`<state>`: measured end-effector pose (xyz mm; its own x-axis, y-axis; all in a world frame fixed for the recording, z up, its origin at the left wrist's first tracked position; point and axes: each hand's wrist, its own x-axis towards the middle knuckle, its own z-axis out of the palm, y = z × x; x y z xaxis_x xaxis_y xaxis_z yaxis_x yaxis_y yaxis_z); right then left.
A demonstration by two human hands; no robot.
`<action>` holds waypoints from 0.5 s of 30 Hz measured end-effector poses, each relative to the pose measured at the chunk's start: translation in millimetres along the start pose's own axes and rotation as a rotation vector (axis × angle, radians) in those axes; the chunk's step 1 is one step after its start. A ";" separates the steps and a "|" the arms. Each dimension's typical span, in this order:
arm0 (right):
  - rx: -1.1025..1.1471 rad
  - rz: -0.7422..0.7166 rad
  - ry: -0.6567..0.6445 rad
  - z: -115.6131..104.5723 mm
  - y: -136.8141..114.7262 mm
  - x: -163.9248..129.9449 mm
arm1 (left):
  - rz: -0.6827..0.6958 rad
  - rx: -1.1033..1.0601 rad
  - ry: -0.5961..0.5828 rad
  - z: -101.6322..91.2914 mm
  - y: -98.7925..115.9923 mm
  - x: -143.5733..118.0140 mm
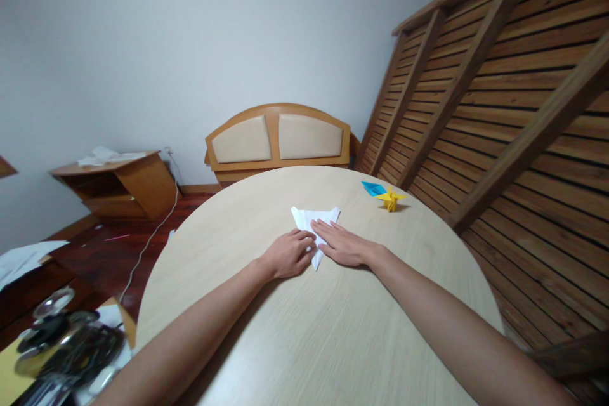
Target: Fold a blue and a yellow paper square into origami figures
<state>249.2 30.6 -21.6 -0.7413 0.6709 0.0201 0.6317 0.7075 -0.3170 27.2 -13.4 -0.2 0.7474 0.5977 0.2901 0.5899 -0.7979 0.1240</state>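
A white sheet of folded paper lies on the round table, its wide edge away from me and a narrow point towards me. My left hand rests on its left side with the fingers curled at the paper. From the right, my right hand lies flat across the paper, fingers stretched out over its middle. The hands hide the central part of the folds. Further back on the right stand a yellow origami crane and a blue folded paper piece, close together.
The round pale table reaches towards a headboard by the wall. Wooden slatted panels lean on the right. At left are a low cabinet with papers, a white cable, and a cluttered surface with dark items.
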 end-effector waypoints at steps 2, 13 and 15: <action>-0.001 0.007 0.006 -1.0 -1.7 -0.6 | -0.003 -0.010 0.009 0.6 0.2 -0.6; 0.009 0.020 0.018 -6.4 -10.7 -6.6 | -0.018 -0.067 0.040 3.2 -1.1 -3.9; 0.012 0.028 0.018 -7.3 -13.2 -8.0 | -0.010 -0.067 0.037 3.3 -2.4 -4.5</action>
<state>248.5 17.5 -10.6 -0.7193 0.6941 0.0280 0.6492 0.6859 -0.3288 23.5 -13.9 -4.9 0.7293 0.6030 0.3233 0.5742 -0.7963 0.1901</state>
